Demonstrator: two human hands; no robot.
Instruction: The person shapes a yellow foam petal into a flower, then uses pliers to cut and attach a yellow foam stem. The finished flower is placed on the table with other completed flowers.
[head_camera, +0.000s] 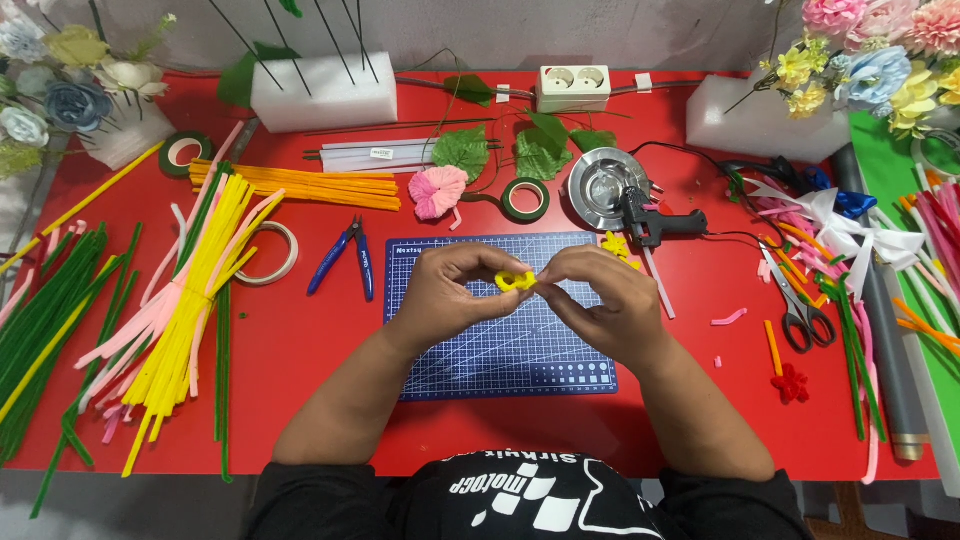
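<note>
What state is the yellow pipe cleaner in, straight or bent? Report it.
Bent: the yellow pipe cleaner curls into small loops, pinched between the left hand and right hand.

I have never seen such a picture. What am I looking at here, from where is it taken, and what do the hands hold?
There is no machine here: a person works with bare hands. The single picture comes from a camera on their head, looking down at a red table. The left hand and right hand meet over a blue cutting mat and together pinch a small yellow pipe-cleaner piece. Around lie bundles of pipe cleaners, blue pliers, tape rolls, a black glue gun, scissors and artificial flowers.
</note>
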